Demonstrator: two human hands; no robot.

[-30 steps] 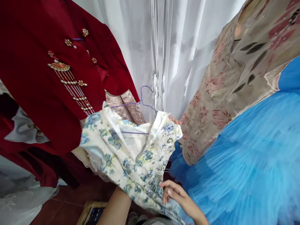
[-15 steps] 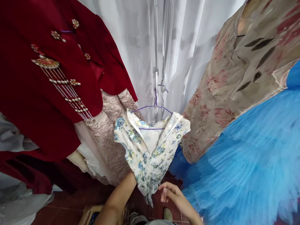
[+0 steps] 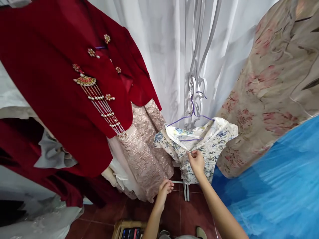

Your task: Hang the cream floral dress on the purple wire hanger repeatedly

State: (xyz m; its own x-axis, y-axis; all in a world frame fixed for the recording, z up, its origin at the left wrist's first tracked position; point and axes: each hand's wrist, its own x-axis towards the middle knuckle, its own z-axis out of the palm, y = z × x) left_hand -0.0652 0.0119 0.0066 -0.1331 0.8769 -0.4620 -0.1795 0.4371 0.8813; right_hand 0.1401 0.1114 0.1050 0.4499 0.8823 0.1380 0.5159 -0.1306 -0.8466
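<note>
A white blouse (image 3: 214, 146) with a blue floral print hangs on a purple wire hanger (image 3: 203, 115). My right hand (image 3: 196, 162) pinches the blouse at the bottom of its V-neck. Lower and to the left, my left hand (image 3: 165, 189) is held in the air with loosely bent fingers and nothing in it. Behind the left hand hangs a pinkish textured brocade skirt (image 3: 139, 149); I see a gap between hand and blouse. The blouse's lower part looks bunched up.
On the left hangs a dark red jacket (image 3: 82, 109) with beaded ornaments. A beige floral garment (image 3: 259, 99) and a blue tulle skirt (image 3: 279, 179) are on the right. White curtains (image 3: 159, 49) hang behind a white metal stand (image 3: 199, 83). A box (image 3: 119, 229) sits on the red tile floor (image 3: 171, 212).
My right hand has risen from beside the blouse's hem to grip its neckline. My left hand has come out from behind the blouse. The view has shifted left.
</note>
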